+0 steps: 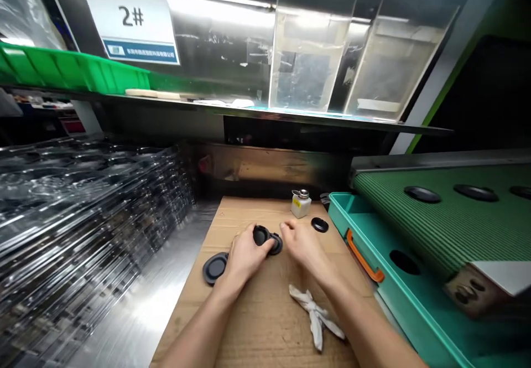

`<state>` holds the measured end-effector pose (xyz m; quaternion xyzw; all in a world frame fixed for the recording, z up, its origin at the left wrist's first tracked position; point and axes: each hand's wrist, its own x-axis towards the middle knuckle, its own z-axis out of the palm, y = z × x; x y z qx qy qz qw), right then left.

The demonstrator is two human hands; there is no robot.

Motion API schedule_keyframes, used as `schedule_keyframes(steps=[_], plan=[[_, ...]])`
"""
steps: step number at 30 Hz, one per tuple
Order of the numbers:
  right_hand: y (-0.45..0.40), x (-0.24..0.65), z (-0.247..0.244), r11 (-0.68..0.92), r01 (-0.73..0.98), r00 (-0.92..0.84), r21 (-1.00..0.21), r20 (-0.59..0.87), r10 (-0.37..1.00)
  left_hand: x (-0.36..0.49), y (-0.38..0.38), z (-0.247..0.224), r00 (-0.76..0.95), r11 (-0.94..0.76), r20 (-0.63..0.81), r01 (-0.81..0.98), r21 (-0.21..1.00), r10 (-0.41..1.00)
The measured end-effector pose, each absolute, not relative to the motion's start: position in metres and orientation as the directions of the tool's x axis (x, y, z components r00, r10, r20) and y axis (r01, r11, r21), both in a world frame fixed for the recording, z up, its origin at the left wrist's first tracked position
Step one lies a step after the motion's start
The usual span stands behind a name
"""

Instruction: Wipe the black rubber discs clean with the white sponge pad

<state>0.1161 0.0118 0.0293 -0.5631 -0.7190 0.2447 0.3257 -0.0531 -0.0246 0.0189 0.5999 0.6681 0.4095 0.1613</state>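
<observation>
My left hand [248, 253] is closed around a black round plastic part [261, 235], thumb and fingers gripping its edges. Against it sits a smaller dark round piece [275, 244], touched by the thumb; whether the two are joined I cannot tell. Just to the right, my right hand [305, 242] has its fingertips pinched together, and whatever they hold is hidden or too small to name. Beside my left wrist lies a dark grey round part [214, 268] on the cardboard sheet [257, 324]. A black disc [319, 224] rests beyond my right hand.
A white bottle with a metal top [301, 205] stands at the back. White crumpled gloves [313, 312] lie near my right forearm. To the right are a teal crate [415, 296] and a green conveyor [431, 224] carrying black discs. Stacked clear plastic trays [83, 213] fill the left.
</observation>
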Motion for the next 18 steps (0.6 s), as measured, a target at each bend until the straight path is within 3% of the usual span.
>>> schedule_keyframes(steps=[3, 6, 9, 14, 18], plan=[[0.009, 0.147, 0.026, 0.271, 0.819, -0.139, -0.506, 0.284, 0.949, -0.046, -0.034, 0.029, -0.249, -0.168, 0.308, 0.461, 0.872, 0.918], [0.007, 0.168, 0.01, 0.234, 0.877, -0.155, -0.42, 0.214, 0.964, -0.036, -0.038, 0.034, -0.137, -0.117, 0.12, 0.027, 0.993, 0.983], [0.006, 0.172, -0.006, 0.276, 0.882, -0.224, -0.381, 0.175, 0.959, -0.028, -0.039, 0.032, -0.042, 0.006, -0.016, -0.212, 0.977, 0.999], [0.008, 0.167, -0.008, 0.323, 0.835, -0.216, -0.446, 0.274, 0.937, -0.024, -0.037, 0.025, 0.0, 0.016, -0.016, -0.22, 0.975, 1.0], [0.005, 0.166, 0.003, 0.378, 0.668, -0.137, -0.641, 0.394, 0.909, -0.026, -0.036, 0.023, 0.046, 0.04, -0.029, -0.253, 0.967, 0.999]])
